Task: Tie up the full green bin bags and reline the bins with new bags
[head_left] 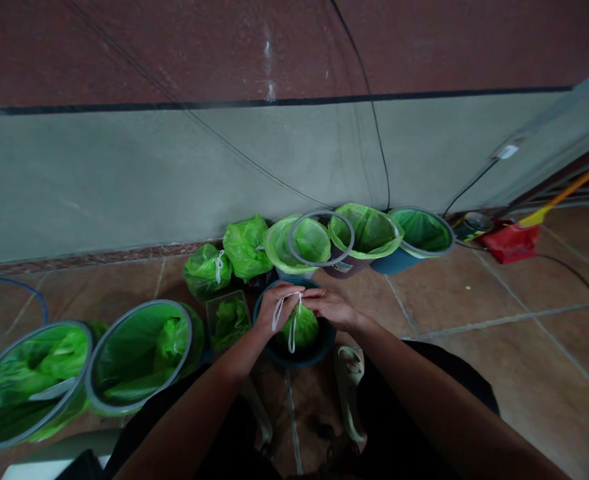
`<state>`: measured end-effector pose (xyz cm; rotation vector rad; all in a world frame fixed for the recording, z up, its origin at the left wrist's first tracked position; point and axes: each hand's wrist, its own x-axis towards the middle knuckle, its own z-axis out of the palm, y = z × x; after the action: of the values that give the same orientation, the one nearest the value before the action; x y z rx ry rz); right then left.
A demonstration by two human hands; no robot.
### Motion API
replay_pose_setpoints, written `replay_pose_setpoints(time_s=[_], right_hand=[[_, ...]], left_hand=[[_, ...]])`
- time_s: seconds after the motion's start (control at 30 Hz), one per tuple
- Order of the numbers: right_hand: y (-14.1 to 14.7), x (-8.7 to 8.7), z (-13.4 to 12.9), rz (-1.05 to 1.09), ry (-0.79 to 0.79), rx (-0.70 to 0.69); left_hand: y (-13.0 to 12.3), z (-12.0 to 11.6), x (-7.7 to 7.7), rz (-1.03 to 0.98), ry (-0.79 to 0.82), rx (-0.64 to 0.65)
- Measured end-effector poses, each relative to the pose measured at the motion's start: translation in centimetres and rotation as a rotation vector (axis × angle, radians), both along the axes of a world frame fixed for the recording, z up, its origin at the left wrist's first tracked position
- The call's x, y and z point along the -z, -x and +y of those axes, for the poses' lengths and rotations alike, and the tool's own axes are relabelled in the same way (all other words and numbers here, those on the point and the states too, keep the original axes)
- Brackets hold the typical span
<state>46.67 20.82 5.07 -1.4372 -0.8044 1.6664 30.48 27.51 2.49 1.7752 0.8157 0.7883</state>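
My left hand (276, 305) and my right hand (330, 307) meet over a dark blue bin (287, 360) between my feet. Both are closed at the gathered top of a green drawstring garbage bag (302, 330), whose lower part sits inside that bin. White drawstring loops hang down from between my fingers. Exactly which fingers pinch the string or the plastic is hard to make out. Two tied green bags (247, 247) with white strings stand just beyond my left hand, near the wall.
Green-lined bins (369, 230) stand along the wall, with a loose grey ring (294, 243) across two of them. At left are two larger lined bins (139, 357) and a small square bin (228, 320). A red dustpan (512, 241) and cables lie at right.
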Motion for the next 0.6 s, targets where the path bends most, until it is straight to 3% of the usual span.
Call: replay_pose_setpoints(time_s=[0.2, 0.37, 0.6], right_hand=[[-0.1, 0.4, 0.7, -0.194, -0.061, 0.080], [-0.6, 1.0, 1.1, -0.311, -0.063, 0.212], [-1.6, 1.5, 0.7, -0.290, -0.018, 0.153]], left_hand=[[0.2, 0.6, -0.1, 0.051, 0.174, 0.094], [0.4, 0.8, -0.8, 0.194, 0.068, 0.179], [0.6, 0.9, -2.6, 0.256, -0.016, 0.273]])
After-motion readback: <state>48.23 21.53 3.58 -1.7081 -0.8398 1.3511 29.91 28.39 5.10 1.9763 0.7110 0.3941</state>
